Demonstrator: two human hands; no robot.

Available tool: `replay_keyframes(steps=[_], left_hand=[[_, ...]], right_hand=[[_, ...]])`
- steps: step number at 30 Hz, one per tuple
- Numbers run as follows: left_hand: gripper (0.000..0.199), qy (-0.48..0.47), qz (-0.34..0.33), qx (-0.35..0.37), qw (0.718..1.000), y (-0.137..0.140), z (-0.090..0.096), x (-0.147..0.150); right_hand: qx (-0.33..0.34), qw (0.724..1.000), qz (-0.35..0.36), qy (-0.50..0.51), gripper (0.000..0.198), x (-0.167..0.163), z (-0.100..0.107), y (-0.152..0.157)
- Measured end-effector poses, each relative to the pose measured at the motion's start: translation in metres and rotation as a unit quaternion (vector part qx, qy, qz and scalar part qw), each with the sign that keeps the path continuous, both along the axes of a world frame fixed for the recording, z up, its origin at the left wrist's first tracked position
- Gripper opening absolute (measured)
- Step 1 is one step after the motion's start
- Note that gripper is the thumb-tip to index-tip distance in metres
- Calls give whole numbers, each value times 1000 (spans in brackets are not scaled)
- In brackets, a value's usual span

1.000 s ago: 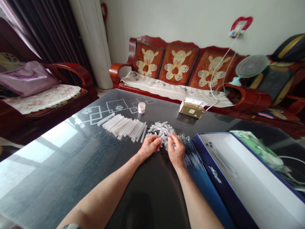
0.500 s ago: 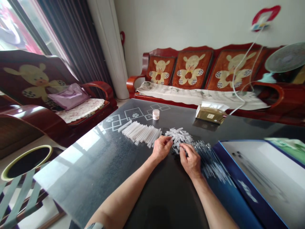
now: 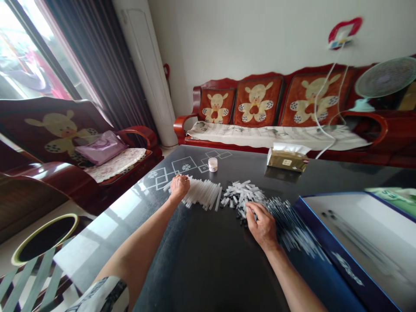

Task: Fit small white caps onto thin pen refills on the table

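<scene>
Left hand (image 3: pixel 180 186): at left end of tubes (image 3: pixel 203 193), grip hidden.
Right hand (image 3: pixel 261 222): curled at bits (image 3: pixel 243 190), pinch unclear.
Tubes: on counter (image 3: pixel 201 260), left of bits; likely light, stiff, slick; pinch mid-length.
Bits: likely light; fingertip pinch.

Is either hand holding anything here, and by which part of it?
It cannot be told: the left hand is at the row of long, translucent white tubes, the right hand at the pile of short white pieces; no hold shows clearly.
</scene>
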State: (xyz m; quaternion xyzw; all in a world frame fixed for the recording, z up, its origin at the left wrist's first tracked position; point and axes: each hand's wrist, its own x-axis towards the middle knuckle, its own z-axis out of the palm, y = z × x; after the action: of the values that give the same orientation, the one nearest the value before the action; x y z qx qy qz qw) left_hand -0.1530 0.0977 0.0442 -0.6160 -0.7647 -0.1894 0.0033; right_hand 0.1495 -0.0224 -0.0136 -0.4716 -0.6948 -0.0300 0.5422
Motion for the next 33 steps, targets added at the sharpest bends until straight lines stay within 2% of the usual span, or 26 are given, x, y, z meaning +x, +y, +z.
replay_keyframes(steps=[4, 8, 12, 15, 19, 23, 26, 29, 31, 33], left_hand=[[30, 5, -10, 20, 1000, -2, 4, 6], [28, 1, -74, 85, 994, -21, 4, 39], [25, -28, -157, 92, 983, -63, -18, 87], [27, -10, -217, 93, 972, -96, -38, 113], [31, 36, -299, 88, 949, -116, -51, 124], [32, 59, -314, 71, 945, -116, -50, 123], [32, 58, -312, 55, 947, -114, -49, 122], [32, 57, -313, 44, 947, -113, -50, 121], [32, 58, -314, 40, 947, -113, -50, 121], [33, 59, -314, 38, 947, -113, -50, 122]], right_hand=[[-5, 1000, 4, 3, 17, 0, 0, 0], [-8, 1000, 5, 7, 16, 0, -1, -1], [-5, 1000, 2, 13, 17, 0, 0, -1], [-2, 1000, -3, 10, 19, -1, 1, -1], [-17, 1000, -5, -16, 21, -3, 1, -2], [-25, 1000, -5, -17, 21, -7, 3, -5], [-24, 1000, 8, -13, 22, -7, 19, -10], [-14, 1000, 0, -12, 23, 6, 56, -14], [-16, 999, -42, -22, 23, 29, 84, -16], [-35, 992, -116, -42, 23, 66, 106, -15]])
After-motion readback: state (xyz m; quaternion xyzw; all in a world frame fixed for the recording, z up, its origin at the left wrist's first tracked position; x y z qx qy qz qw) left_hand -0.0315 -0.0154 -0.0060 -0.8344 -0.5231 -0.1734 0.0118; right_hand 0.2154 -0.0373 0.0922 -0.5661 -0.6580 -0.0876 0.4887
